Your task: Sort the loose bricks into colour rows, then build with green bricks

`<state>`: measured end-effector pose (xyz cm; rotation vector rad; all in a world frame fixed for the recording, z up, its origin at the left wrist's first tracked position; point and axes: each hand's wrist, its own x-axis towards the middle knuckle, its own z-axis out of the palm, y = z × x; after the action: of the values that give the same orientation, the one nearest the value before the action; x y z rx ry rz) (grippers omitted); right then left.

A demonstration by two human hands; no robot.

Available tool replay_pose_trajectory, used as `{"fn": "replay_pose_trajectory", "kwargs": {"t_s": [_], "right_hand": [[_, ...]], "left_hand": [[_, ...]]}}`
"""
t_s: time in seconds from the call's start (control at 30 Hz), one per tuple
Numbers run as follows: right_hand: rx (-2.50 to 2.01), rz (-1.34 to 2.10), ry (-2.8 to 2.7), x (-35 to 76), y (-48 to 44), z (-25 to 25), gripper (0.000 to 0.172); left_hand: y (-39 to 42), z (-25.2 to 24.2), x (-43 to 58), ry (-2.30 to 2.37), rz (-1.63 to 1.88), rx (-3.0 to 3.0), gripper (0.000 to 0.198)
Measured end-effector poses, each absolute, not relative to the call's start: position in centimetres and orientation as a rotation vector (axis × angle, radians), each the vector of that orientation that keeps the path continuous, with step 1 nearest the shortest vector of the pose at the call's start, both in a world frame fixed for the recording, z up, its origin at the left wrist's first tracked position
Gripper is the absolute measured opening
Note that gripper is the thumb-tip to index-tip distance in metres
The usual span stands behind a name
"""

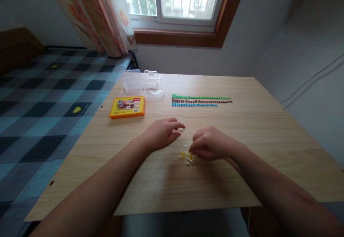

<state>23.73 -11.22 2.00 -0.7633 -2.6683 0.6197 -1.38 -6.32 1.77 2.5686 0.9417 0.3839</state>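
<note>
My left hand (166,131) rests on the table, thumb and fingers apart. Beside its fingertips lie a few small cream pieces (181,129), which look like tiny building bricks. To the right, my right hand (211,143) has its fingers pinched together at the edge of a loose pile of small yellow and cream bricks (190,158). Whatever is between those fingertips is hidden. Beyond the hands, small bricks stand in three long rows: green (188,97), dark brown (190,101) and blue (188,104).
A yellow-orange box (127,107) with a printed lid lies at the table's left. Behind it are clear plastic cases (153,86) with raised lids. The wooden table (249,122) stands below a window, beside a bed with a checked cover (61,93).
</note>
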Motion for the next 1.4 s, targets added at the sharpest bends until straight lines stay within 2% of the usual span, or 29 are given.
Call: {"fn": "replay_pose_trajectory", "kwargs": {"t_s": [0.27,0.57,0.73,1.03,1.2,1.4], "right_hand": [[-0.861,0.511,-2.63,24.2,-11.0,1.7,0.015],[-0.879,0.527,-2.66,23.5,-11.2,1.3,0.02],[-0.971,0.447,-2.669,24.1,-10.9,1.7,0.018],[-0.973,0.506,-2.648,24.1,-11.0,1.8,0.017],[-1.017,0.508,-2.615,24.0,-10.9,1.5,0.017],[-1.143,0.487,-2.411,23.8,-10.4,0.4,0.009]], "left_hand": [[-7.2,2.0,-0.9,0.728,0.267,2.591,0.013],[-7.5,1.4,-0.3,0.696,0.253,2.591,0.015],[-7.6,1.6,-0.2,0.718,0.247,2.638,0.016],[-8.0,1.9,0.3,0.869,0.294,2.675,0.019],[-7.8,2.7,-0.5,0.762,0.23,2.577,0.016],[-7.5,3.0,-0.8,0.702,0.112,2.535,0.003]]}}
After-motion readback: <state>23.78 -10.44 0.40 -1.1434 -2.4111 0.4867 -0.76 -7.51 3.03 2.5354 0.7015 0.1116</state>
